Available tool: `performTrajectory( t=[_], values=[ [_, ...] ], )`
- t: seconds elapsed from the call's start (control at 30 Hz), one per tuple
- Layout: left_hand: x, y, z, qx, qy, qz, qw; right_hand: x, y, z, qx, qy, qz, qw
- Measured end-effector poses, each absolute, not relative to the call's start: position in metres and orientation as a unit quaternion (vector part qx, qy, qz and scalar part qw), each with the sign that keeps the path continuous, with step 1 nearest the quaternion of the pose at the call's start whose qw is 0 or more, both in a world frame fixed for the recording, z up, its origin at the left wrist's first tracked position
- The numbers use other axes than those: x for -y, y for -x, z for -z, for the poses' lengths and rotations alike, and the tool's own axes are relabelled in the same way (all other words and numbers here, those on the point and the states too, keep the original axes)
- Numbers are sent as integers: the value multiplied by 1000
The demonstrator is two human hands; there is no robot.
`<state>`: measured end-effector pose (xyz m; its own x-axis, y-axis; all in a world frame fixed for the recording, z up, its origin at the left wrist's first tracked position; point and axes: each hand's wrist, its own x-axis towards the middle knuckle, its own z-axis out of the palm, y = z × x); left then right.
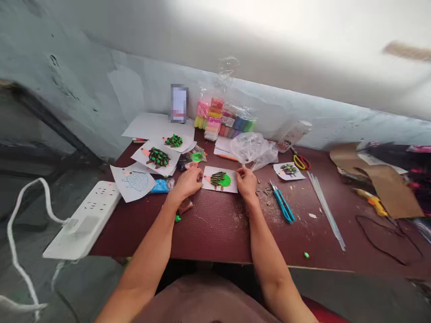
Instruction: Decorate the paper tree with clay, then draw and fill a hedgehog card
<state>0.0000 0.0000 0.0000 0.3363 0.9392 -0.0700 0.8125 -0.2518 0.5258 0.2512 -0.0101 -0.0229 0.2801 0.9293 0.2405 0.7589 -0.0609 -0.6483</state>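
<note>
White hedgehog card [220, 179] btwn L grip [189, 181] & R grip [247, 181], both pinching side edges

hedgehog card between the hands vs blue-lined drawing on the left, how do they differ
The hedgehog card has a green body partly covered in dark spikes; the blue-lined drawing has only blue lines there. The card is between the left hand and right hand; the drawing lies apart from both. Both show a left-facing hedgehog on white paper.

Right edge of the card [220, 180] partly behind the right hand [247, 181], upright panel [179, 103] pixelated, brown strip [408, 50] blurred.
</note>
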Motion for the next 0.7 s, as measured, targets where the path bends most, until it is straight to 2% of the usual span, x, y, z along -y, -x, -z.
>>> performTrajectory(
  t=[0.4,0.7],
  values=[
    [0,-1,5,-555,-783,-160,230,9,-243,22,565,714,-124,395],
    [-2,-2,7,-562,-785,-150,215,9,-242,24,567,737,-104,352]
  ],
)
